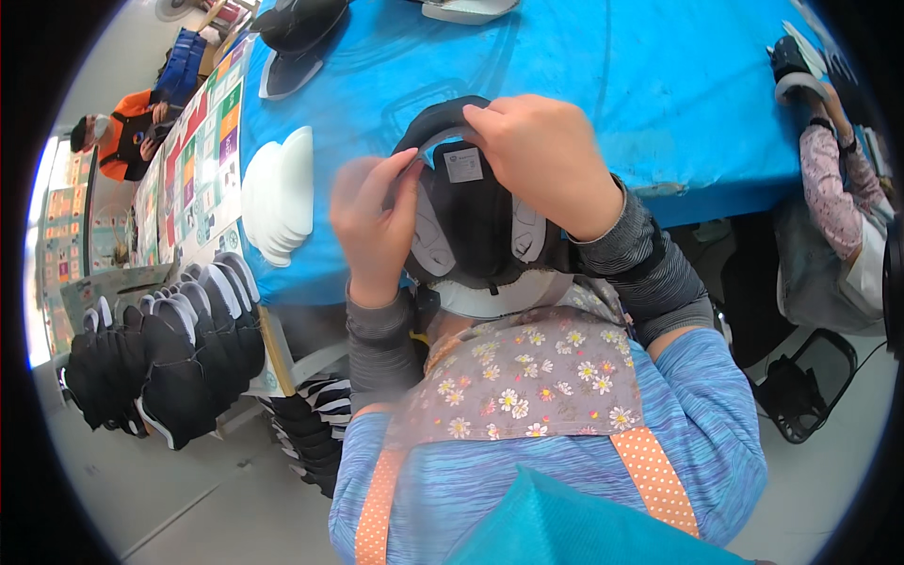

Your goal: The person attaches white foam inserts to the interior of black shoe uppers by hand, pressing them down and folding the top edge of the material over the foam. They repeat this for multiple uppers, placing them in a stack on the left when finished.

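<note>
Between my two hands is a black shoe upper (468, 221), held with its padded collar arching away from me. A white label shows on its black tongue, and grey-white lining panels lie on either side. My left hand (377, 212) pinches the left side of the collar between thumb and fingers, somewhat smeared by motion. On the collar's far right side, my right hand (546, 155) grips the edge, fingers curled down. The pale near end of the upper rests close to my flowered apron (527, 386). A stack of white sole-shaped pieces (280, 198) lies left of my left hand.
A blue-covered table (659, 94) spreads ahead. More black uppers (301, 28) lie at its far left. Several black uppers (169, 348) hang in a row at left, above another stack (311, 424). One co-worker (833, 179) handles an upper at right; another person (127, 137) stands far left.
</note>
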The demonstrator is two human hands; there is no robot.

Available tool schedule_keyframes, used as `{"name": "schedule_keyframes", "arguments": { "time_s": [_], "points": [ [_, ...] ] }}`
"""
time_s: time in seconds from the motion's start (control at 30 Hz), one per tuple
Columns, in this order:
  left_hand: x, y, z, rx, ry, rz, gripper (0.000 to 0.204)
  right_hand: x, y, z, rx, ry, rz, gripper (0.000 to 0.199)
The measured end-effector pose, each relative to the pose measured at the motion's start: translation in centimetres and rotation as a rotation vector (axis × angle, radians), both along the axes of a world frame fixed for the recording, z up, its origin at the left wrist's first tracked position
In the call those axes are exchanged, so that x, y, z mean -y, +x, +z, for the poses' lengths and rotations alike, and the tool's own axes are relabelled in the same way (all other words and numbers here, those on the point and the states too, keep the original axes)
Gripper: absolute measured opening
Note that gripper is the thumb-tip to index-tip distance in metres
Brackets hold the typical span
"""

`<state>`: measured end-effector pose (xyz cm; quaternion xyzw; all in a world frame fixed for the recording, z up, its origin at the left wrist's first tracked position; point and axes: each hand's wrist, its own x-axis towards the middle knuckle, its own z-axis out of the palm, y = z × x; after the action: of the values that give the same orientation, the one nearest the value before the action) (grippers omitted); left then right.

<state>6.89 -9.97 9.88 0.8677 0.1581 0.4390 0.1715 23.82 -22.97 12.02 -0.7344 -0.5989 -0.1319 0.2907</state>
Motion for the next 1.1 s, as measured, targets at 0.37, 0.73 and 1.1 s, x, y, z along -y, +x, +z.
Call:
{"name": "schedule_keyframes", "arguments": {
  "time_s": [0.37,0.73,1.1],
  "points": [
    [2.8,0.4,0.4,0.044,-0.139,-0.075,0.024,0.3,-0.4,-1.1,-0.030,0.252,0.154,0.011],
    [2.3,0.3,-0.4,0.077,-0.080,-0.112,0.025,1.7,1.0,-2.7,-0.123,0.280,0.064,0.016],
    [2.5,0.7,-0.3,0.079,-0.074,-0.068,0.025,2.3,1.7,-3.0,-0.254,0.276,0.031,0.021]
  ]
}}
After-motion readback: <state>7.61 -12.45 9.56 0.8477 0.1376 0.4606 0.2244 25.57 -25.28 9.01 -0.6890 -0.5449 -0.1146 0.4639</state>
